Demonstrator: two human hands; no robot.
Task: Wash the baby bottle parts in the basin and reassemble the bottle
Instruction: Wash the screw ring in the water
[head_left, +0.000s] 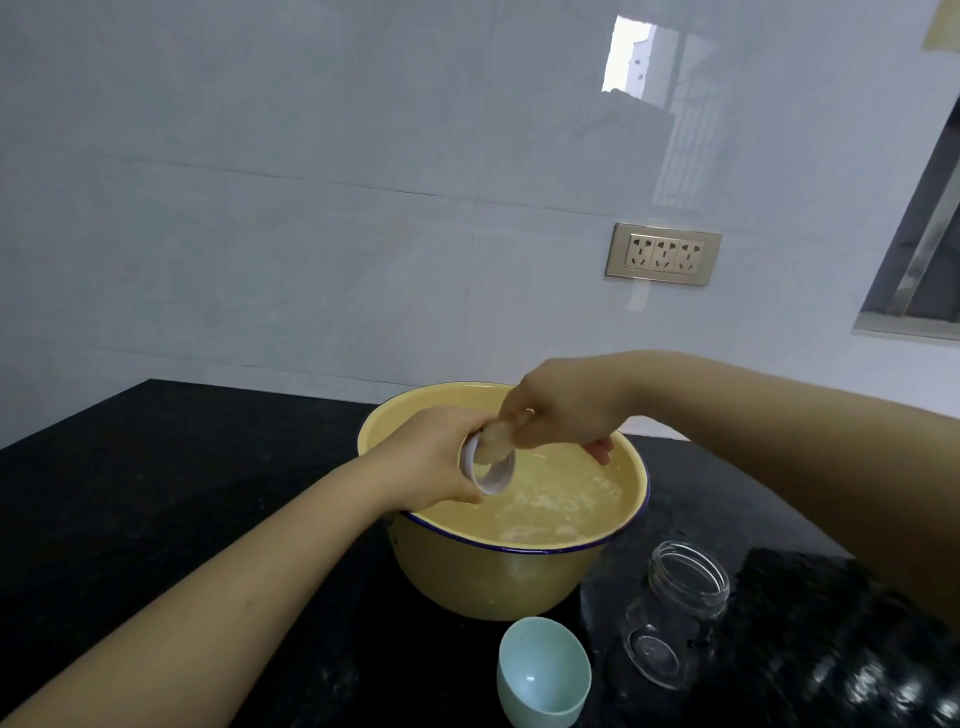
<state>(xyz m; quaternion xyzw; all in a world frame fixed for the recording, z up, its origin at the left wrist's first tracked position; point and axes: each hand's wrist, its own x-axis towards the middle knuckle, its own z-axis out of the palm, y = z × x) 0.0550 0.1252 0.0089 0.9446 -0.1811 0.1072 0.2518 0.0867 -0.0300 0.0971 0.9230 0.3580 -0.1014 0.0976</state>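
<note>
Both hands are up over the round yellow enamel basin with the dark blue rim (493, 577), which sits on the black speckled stone countertop (182, 467), its far side close to the back edge by the wall. It's well filled with cloudy, foamy water (561, 499).

The left hand (431, 457) curls its fingers around the white plastic screw ring (488, 486), holding it tilted just above the water at the basin's left rim. The right hand (561, 410) comes in from above and pinches the translucent silicone teat (493, 444), which sits at the ring's opening; one finger hangs loose toward the water.

Just right of the basin's near side stands the clear, wide-mouthed bottle body (675, 613), upright with nothing visible in it. Nearer the front edge is the pale blue-green plastic cap (545, 670), mouth up, nothing in it.
</note>
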